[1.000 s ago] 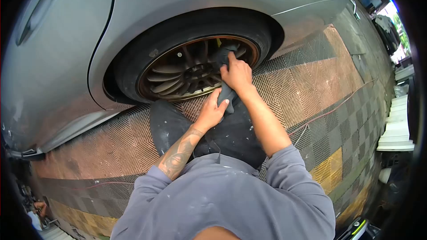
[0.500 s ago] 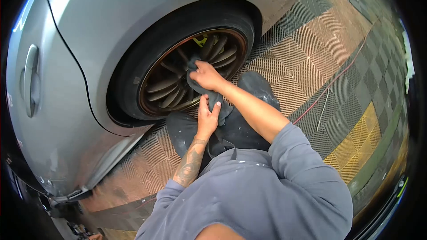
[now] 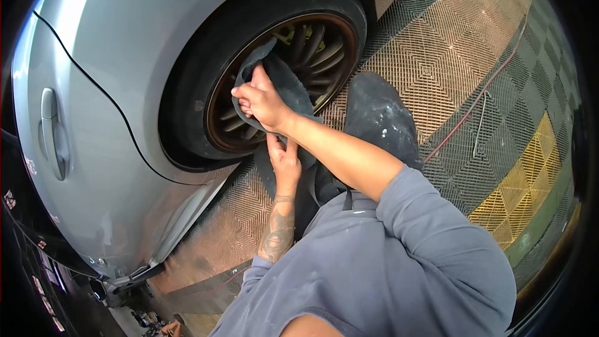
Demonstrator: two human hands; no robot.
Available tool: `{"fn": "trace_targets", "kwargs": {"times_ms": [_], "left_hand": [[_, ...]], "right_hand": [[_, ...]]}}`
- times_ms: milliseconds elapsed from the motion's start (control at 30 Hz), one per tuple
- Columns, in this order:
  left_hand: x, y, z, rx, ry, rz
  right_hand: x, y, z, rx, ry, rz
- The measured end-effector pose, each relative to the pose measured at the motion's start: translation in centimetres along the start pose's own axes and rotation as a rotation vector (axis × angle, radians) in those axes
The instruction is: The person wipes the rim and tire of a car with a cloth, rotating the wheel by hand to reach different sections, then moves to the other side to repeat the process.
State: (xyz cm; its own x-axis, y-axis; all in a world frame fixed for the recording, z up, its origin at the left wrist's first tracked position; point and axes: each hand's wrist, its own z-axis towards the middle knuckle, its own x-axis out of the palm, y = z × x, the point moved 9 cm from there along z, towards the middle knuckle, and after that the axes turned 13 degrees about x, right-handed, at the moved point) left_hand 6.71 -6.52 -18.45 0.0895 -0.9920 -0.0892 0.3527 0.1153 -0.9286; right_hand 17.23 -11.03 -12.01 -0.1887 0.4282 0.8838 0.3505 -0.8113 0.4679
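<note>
Cloth (image 3: 288, 81) before wheel (image 3: 326, 55), door handle (image 3: 50, 126) at left

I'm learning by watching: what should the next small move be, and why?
Probably the right hand should gather the cloth and press it to the spokes: the cloth spreads loosely about that hand, hiding some spokes while others show beside it, with the left hand just below.

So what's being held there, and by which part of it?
A dark cloth: the right hand has its upper part, fingers curled. The left hand is at its lower part; whether it grips cannot be told.
</note>
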Motion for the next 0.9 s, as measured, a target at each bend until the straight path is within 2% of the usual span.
{"fn": "trace_targets", "kwargs": {"times_ms": [100, 133, 167, 233, 267, 300, 367, 400, 467, 500, 567, 600, 667, 700, 800, 833, 900], "left_hand": [[-1.8, 1.0, -0.3, -0.012, 0.016, 0.063], [-1.0, -0.2, -0.3, -0.052, 0.004, -0.019], [-0.8, -0.2, -0.2, -0.03, 0.012, -0.032], [-0.5, -0.6, 0.0, 0.107, -0.012, 0.043], [-1.8, 3.1, -1.3, 0.025, -0.016, -0.074], [-2.6, 3.5, -2.3, -0.05, -0.043, -0.101], [-3.8, 3.2, -1.7, 0.083, -0.069, 0.082], [-3.5, 2.5, -1.3, 0.081, -0.075, 0.075], [-2.2, 0.7, -0.7, -0.02, -0.028, -0.012], [-2.6, 1.2, -1.1, -0.103, 0.039, 0.107], [-2.2, 2.2, -1.4, -0.125, -0.007, -0.178], [-1.9, 0.7, -0.8, 0.002, -0.044, -0.126], [-3.3, 3.5, -2.2, 0.009, -0.048, -0.025], [-3.2, 2.6, -1.9, 0.039, -0.039, 0.02], [-3.5, 1.2, -1.9, -0.007, -0.052, -0.016], [-4.2, 1.4, -2.5, -0.022, -0.059, -0.01], [-4.6, 3.1, -2.8, -0.091, -0.047, -0.097]], "right_hand": [[0.3, 0.6, -0.2, -0.004, 0.033, -0.023], [0.2, 0.7, -0.4, -0.004, 0.059, -0.033], [-0.1, 0.9, -0.4, 0.026, 0.09, 0.002], [0.2, -0.4, -0.2, 0.026, -0.009, -0.052], [1.4, -1.7, -0.2, 0.036, 0.007, -0.16], [2.6, -3.2, -0.1, 0.043, 0.022, -0.272], [2.7, -4.4, -0.1, 0.026, 0.053, -0.259], [2.4, -3.7, -0.2, 0.029, 0.039, -0.263], [0.5, -1.4, 0.2, 0.018, -0.061, -0.263], [-0.5, 0.1, 0.4, 0.006, -0.089, -0.096], [-0.2, -0.7, 1.4, 0.04, 0.048, -0.012], [0.6, -2.6, 0.5, 0.096, -0.039, -0.225], [2.4, -5.1, -0.3, 0.124, 0.035, -0.324], [2.8, -5.6, -0.4, 0.157, 0.066, -0.367], [1.8, -4.7, 0.4, 0.1, 0.026, -0.29], [1.8, -5.5, 0.5, 0.065, 0.05, -0.375], [0.4, -9.6, 1.5, 0.182, 0.069, -0.633]]}}
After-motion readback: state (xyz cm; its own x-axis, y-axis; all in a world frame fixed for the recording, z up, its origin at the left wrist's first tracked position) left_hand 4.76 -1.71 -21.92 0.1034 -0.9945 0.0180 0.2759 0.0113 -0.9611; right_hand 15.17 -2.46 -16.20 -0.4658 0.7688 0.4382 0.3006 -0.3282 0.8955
